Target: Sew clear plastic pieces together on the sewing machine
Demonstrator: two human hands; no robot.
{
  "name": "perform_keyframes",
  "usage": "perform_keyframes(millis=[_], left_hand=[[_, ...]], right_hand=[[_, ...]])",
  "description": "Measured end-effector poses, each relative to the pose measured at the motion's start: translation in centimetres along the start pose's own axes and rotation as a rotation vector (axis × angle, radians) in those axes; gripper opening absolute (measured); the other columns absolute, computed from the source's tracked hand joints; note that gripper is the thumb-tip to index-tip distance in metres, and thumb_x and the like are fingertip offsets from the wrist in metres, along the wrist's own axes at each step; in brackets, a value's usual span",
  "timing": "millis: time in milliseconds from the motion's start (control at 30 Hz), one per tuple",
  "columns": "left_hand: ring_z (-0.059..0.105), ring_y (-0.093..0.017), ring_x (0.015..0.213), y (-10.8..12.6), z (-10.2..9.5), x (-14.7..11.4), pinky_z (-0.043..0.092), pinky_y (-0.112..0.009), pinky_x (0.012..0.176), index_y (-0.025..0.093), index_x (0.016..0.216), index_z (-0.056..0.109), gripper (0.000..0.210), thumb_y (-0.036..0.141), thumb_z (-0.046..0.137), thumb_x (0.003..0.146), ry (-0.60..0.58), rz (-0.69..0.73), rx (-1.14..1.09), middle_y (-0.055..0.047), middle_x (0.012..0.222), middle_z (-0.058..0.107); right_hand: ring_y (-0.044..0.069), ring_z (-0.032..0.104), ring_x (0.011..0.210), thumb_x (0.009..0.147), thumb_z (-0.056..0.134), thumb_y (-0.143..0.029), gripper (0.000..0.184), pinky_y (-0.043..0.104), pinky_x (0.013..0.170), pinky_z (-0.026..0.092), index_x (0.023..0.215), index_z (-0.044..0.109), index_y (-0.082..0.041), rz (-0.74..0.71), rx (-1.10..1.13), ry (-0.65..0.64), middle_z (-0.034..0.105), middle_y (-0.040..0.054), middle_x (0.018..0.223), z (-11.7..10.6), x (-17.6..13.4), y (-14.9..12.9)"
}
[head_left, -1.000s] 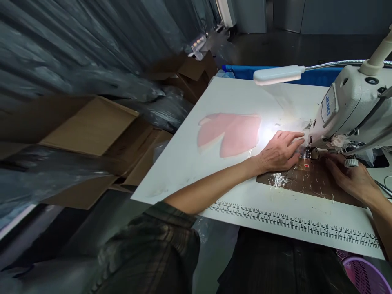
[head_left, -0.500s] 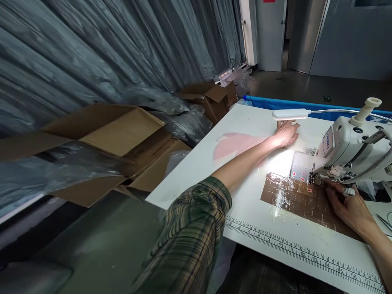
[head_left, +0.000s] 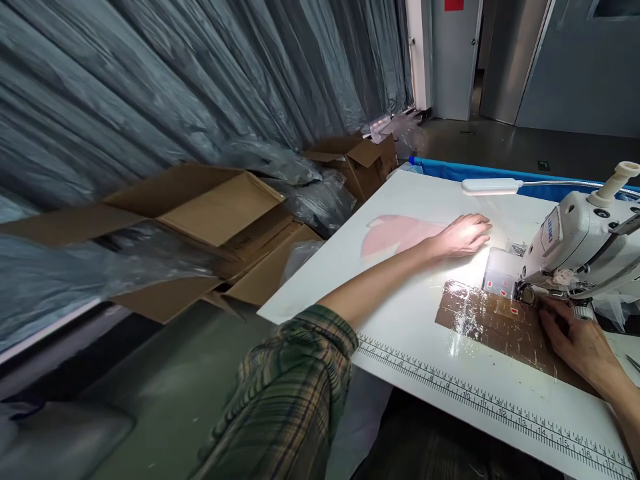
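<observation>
My left hand [head_left: 463, 235] lies on the white sewing table [head_left: 320, 280], palm down with the fingers a little bent and apart, nothing visible in it. Beside it, partly under the wrist and forearm, is a flat pink piece [head_left: 395, 233], seemingly fabric. My right hand [head_left: 577, 337] is at the right, fingers curled together close to the needle area of the sewing machine [head_left: 560, 233]. Whatever its fingertips pinch is hidden. Its edge rests over a brown, tape-covered sheet [head_left: 480, 320] on the tabletop.
A printed ruler [head_left: 480, 397] runs along the table's front edge. Above the table hangs a small lamp [head_left: 490, 187] on a bendable neck. Open cardboard boxes [head_left: 220, 207] and plastic wrap stand to the left, before a grey curtain [head_left: 200, 73]. Scissor-like metal tips [head_left: 633, 363] lie at far right.
My left hand has come nearer to me, out from behind the lamp, and its fingers are more bent. My right hand stays by the needle area. The view has shifted slightly left.
</observation>
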State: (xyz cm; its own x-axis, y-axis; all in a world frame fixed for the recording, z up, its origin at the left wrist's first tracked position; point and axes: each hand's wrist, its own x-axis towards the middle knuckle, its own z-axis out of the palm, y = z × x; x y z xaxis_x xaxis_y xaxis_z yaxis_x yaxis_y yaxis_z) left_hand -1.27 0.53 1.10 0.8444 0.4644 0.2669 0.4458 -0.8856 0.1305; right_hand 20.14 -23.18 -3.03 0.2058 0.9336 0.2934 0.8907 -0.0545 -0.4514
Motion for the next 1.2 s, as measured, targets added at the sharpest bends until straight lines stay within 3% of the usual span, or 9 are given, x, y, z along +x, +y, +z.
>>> perform_keyframes(millis=[133, 233, 333, 533, 700, 800, 900, 1000, 1200], left_hand=[[0.059, -0.023, 0.128, -2.0, -2.4, -2.0, 0.044, -0.039, 0.113, 0.013, 0.128, 0.062, 0.037, 0.018, 0.045, 0.096, 0.060, -0.104, -0.068, -0.015, 0.135, 0.063], [0.061, -0.023, 0.125, -2.4, -3.4, -2.6, 0.044, -0.041, 0.113, 0.012, 0.120, 0.066, 0.033, 0.017, 0.047, 0.093, 0.042, -0.215, -0.162, -0.014, 0.132, 0.065], [0.063, -0.026, 0.120, -1.6, -3.1, -1.8, 0.046, -0.041, 0.110, 0.012, 0.104, 0.071, 0.026, 0.018, 0.049, 0.092, 0.007, -0.318, -0.282, -0.015, 0.123, 0.069], [0.068, -0.028, 0.103, 0.0, -1.5, 0.9, 0.051, -0.043, 0.101, 0.014, 0.069, 0.063, 0.016, 0.014, 0.058, 0.084, -0.005, -0.403, -0.433, -0.015, 0.098, 0.072], [0.072, -0.017, 0.079, 0.4, -1.0, 2.0, 0.058, -0.031, 0.080, 0.013, 0.090, 0.063, 0.006, 0.015, 0.057, 0.091, -0.027, -0.498, -0.621, -0.010, 0.087, 0.073], [0.072, -0.012, 0.077, 0.2, -1.4, 1.9, 0.059, -0.026, 0.074, 0.012, 0.110, 0.056, 0.015, 0.014, 0.052, 0.096, -0.007, -0.569, -0.766, -0.015, 0.108, 0.072], [0.071, -0.012, 0.086, -0.8, -2.6, 0.3, 0.058, -0.026, 0.079, 0.014, 0.115, 0.056, 0.022, 0.013, 0.057, 0.093, 0.076, -0.609, -0.806, -0.014, 0.126, 0.067], [0.068, -0.015, 0.093, -2.1, -4.4, -2.9, 0.054, -0.030, 0.090, 0.018, 0.104, 0.064, 0.016, 0.016, 0.063, 0.088, 0.119, -0.567, -0.530, -0.006, 0.119, 0.069], [0.063, -0.020, 0.090, -1.8, -5.9, -9.2, 0.049, -0.033, 0.087, 0.019, 0.083, 0.064, 0.019, 0.037, 0.068, 0.085, 0.000, -0.600, -0.279, -0.004, 0.098, 0.066]], right_hand=[[0.025, 0.066, 0.061, 0.090, 0.044, -0.055, 0.047, 0.040, 0.059, 0.054, 0.100, 0.076, -0.023, -0.010, -0.024, -0.009, 0.070, 0.0128, 0.097, 0.3, -0.2, 0.4], [0.026, 0.067, 0.066, 0.091, 0.044, -0.054, 0.049, 0.041, 0.059, 0.054, 0.110, 0.076, -0.023, -0.014, -0.032, -0.005, 0.069, 0.0134, 0.098, 0.5, -0.2, 0.6], [0.028, 0.069, 0.070, 0.090, 0.044, -0.056, 0.050, 0.041, 0.060, 0.055, 0.108, 0.077, -0.022, 0.000, -0.026, -0.022, 0.067, 0.0139, 0.095, 0.6, -0.2, 0.8], [0.022, 0.064, 0.054, 0.090, 0.046, -0.056, 0.046, 0.039, 0.055, 0.055, 0.100, 0.077, -0.025, 0.014, -0.049, -0.022, 0.066, 0.0090, 0.081, 0.6, -0.2, 1.1], [0.025, 0.070, 0.068, 0.094, 0.043, -0.051, 0.047, 0.041, 0.064, 0.060, 0.111, 0.075, -0.024, -0.045, -0.093, 0.023, 0.070, 0.0118, 0.101, 0.8, -0.5, 0.9], [0.027, 0.072, 0.075, 0.096, 0.039, -0.051, 0.051, 0.041, 0.067, 0.062, 0.118, 0.074, -0.021, -0.062, -0.131, -0.019, 0.070, 0.0151, 0.110, 0.7, -0.8, 0.8], [0.029, 0.074, 0.080, 0.099, 0.035, -0.050, 0.054, 0.043, 0.068, 0.062, 0.125, 0.071, -0.019, -0.113, -0.161, -0.026, 0.068, 0.0173, 0.118, 0.6, -1.0, 0.9], [0.032, 0.074, 0.084, 0.100, 0.032, -0.049, 0.057, 0.044, 0.065, 0.063, 0.128, 0.069, -0.016, -0.170, -0.185, -0.031, 0.070, 0.0199, 0.115, 0.6, -0.9, 1.0], [0.036, 0.073, 0.079, 0.098, 0.033, -0.052, 0.059, 0.051, 0.064, 0.062, 0.124, 0.070, -0.014, -0.212, -0.211, -0.056, 0.073, 0.0199, 0.106, 0.5, -0.5, 1.2]])
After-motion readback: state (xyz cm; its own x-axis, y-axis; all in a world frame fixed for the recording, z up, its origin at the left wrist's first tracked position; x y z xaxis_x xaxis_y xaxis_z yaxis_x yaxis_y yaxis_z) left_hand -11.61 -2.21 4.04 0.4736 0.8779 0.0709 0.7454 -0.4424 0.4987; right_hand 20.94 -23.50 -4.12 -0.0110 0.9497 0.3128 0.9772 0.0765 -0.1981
